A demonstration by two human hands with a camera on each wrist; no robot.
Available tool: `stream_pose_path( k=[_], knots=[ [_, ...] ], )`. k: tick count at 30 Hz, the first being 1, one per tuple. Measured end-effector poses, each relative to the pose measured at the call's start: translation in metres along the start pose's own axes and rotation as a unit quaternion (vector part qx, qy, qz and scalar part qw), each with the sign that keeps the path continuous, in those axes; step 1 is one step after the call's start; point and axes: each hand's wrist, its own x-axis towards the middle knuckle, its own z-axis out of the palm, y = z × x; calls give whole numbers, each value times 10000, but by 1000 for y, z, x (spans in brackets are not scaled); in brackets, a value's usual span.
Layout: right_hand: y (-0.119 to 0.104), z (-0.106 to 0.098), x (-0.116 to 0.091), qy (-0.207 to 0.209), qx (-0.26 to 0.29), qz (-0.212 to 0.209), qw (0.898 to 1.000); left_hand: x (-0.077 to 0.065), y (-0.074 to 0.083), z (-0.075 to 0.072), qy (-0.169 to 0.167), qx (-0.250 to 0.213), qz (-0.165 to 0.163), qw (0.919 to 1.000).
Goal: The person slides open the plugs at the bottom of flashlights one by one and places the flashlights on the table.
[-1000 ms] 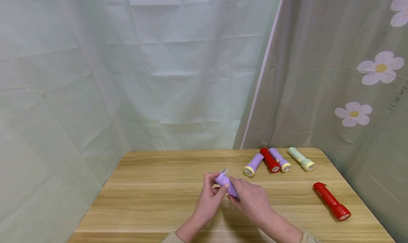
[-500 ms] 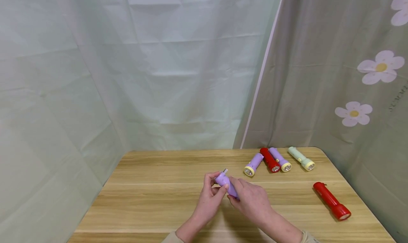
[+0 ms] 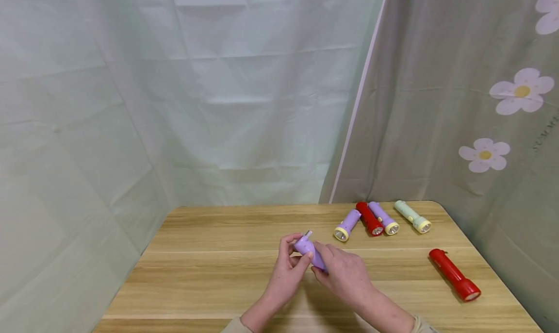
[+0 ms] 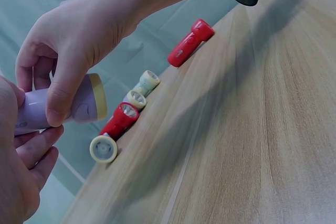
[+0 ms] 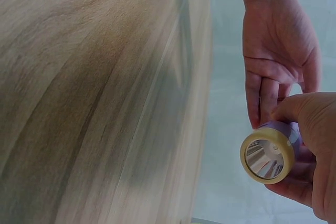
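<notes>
A purple flashlight [image 3: 304, 246] with a yellow head is held up over the table between both hands. My left hand [image 3: 285, 274] pinches its tail end between thumb and fingers. From a tip at that end sticks a small shiny piece [image 3: 308, 234]. My right hand [image 3: 347, 274] grips the body close to the yellow head, thumb and fingers on opposite sides, as the left wrist view shows. The head is hidden in the head view; in the right wrist view its reflector [image 5: 265, 158] faces the camera, unlit.
At the table's back right lie a purple flashlight [image 3: 349, 222], a red flashlight [image 3: 369, 219], another purple flashlight [image 3: 382, 217] and a pale green flashlight [image 3: 411, 216]. A larger red flashlight [image 3: 454, 275] lies nearer, by the right edge. Curtains [image 3: 257, 105] hang behind the wooden table [image 3: 209, 270].
</notes>
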Motion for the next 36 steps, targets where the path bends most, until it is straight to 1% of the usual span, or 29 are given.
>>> stream_pose_path(
  k=[8,14,20,28,36],
  knots=[
    [0,0,-1,-23,50,47,10000,-1,0,1,-9,-25,-47,10000],
    [-1,-1,-1,-154,71,143,9998,-1,0,1,-33,-31,-51,10000],
    [-1,-2,-1,-290,82,221,9993,-1,-1,1,-45,-35,27,10000],
    [-2,-3,-1,-353,100,225,9991,0,-1,1,-43,22,97,9999],
    [-1,-6,-2,-332,129,205,9992,0,0,1,-121,116,-83,9998]
  ],
)
